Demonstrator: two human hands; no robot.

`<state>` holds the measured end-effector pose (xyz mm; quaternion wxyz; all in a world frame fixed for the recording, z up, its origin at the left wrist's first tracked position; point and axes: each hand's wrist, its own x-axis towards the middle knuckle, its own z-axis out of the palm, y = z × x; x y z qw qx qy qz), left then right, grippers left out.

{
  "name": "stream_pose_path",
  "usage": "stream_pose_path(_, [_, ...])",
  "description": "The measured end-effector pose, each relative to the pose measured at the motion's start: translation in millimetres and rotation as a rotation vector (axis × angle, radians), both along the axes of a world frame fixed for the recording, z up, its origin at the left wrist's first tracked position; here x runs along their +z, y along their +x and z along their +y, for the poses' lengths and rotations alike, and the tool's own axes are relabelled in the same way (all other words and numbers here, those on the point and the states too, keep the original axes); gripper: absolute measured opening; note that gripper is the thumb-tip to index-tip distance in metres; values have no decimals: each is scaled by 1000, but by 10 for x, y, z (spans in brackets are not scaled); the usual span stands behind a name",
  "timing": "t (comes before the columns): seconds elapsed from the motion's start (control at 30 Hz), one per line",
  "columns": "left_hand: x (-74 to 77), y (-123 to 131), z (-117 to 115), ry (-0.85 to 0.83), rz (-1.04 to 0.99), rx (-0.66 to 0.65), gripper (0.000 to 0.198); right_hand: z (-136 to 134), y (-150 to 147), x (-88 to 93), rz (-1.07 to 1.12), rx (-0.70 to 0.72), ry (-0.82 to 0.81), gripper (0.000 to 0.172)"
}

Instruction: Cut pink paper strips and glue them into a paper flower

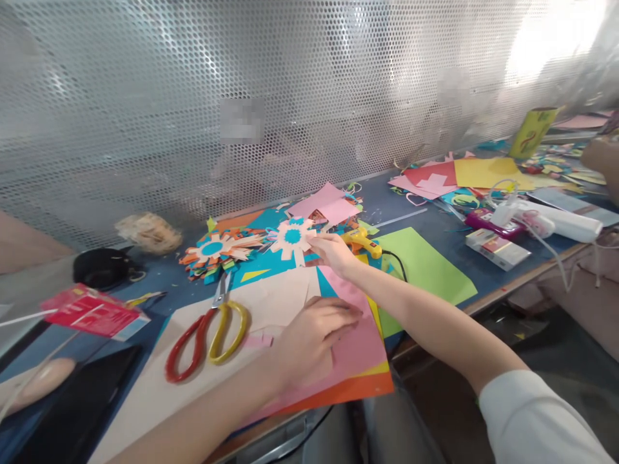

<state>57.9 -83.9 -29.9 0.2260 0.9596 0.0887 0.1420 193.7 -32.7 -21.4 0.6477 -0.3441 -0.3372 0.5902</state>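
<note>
My right hand [335, 252] pinches the edge of a pale pink paper flower [279, 243] with a blue centre. It holds the flower above the scraps at the back of the table. My left hand [309, 335] lies palm down on the stacked sheets, over the pink paper [355, 322], its fingers stretched out and holding nothing. To its left, scissors [231, 335] with one red and one yellow handle rest on a cream sheet [164, 399]. A second paper flower [198, 256], orange and pink around a blue centre, sits on scraps beside the held one.
A yellow glue gun [362, 242] lies near my right hand, its cord crossing a green sheet [425, 270]. At left are a pink carton [89, 310], a black phone-like slab [82, 406] and a computer mouse [48, 379]. A perforated metal panel [290, 77] stands behind. Another person's hand [602, 158] shows far right.
</note>
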Motion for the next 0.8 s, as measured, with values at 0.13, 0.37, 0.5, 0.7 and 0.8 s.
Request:
stream_pose_path(0.13, [-16,-55,-52,18,13,13,29,6,-13,-5,-15,20,5,26])
stream_pose_path(0.37, [98,-63,-384,-387,87,-53,23,13,10,20,-10,45,-15,21])
stream_pose_path(0.5, [315,-70,-362,-418,-25,89,21,5,6,20,-30,49,-18,22])
stream_pose_path(0.7, [333,-140,-181,-330,83,230,28,12,1,18,-48,42,-17,21])
stream_pose_path(0.8, [160,-208,-315,-125,135,134,38,18,0,23,-40,46,-35,19])
